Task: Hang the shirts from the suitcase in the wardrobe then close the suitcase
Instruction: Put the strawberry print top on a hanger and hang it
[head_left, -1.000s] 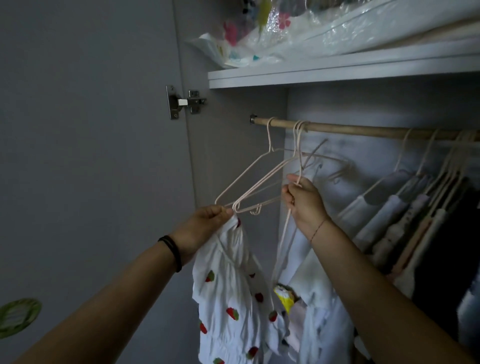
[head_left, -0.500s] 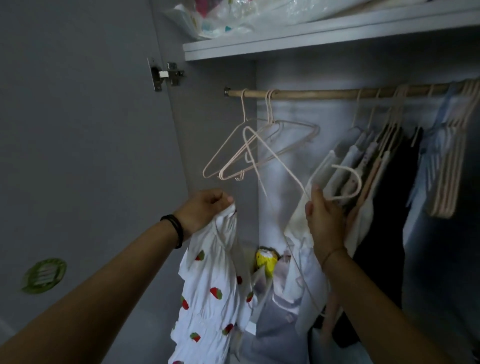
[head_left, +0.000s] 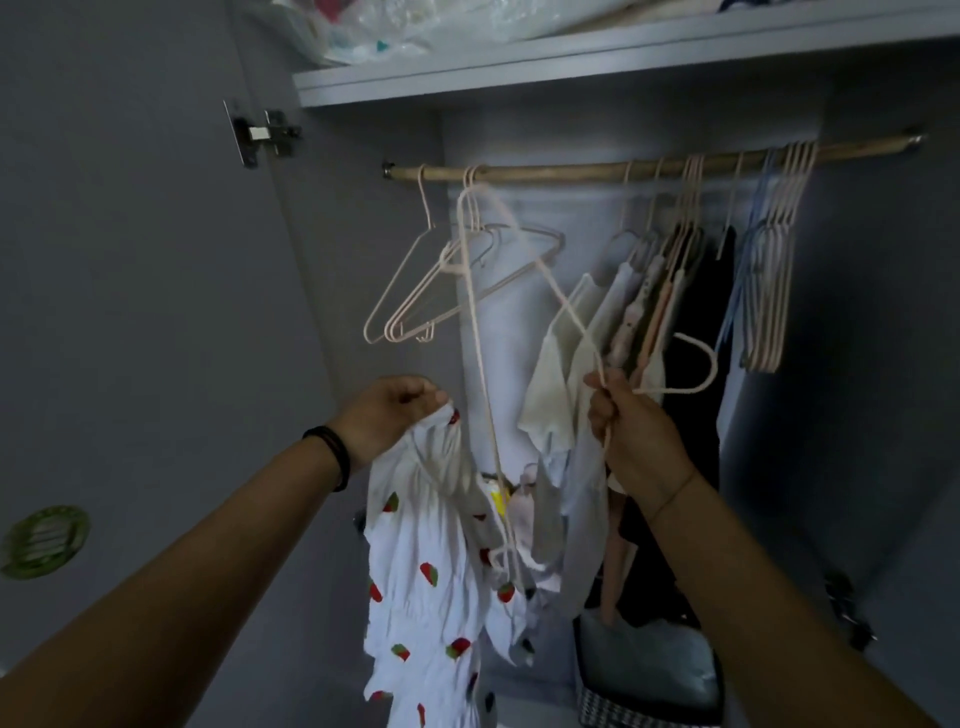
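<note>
Fitting shirt (head_left: 415, 571) to hanger (head_left: 479, 364).
Left hand (head_left: 392, 410) pinches the shirt; right hand (head_left: 634, 436) has its grip closed round the hanger. Next, I'd say: thread it through the neck.

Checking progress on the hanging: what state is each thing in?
Left hand: grips shirt's top.
Right hand: grips hanger.
Shirt: unhung, dangling.
Hanger: off the rail.
Rail: carries spare hangers and hung clothes.
Door: open.
</note>
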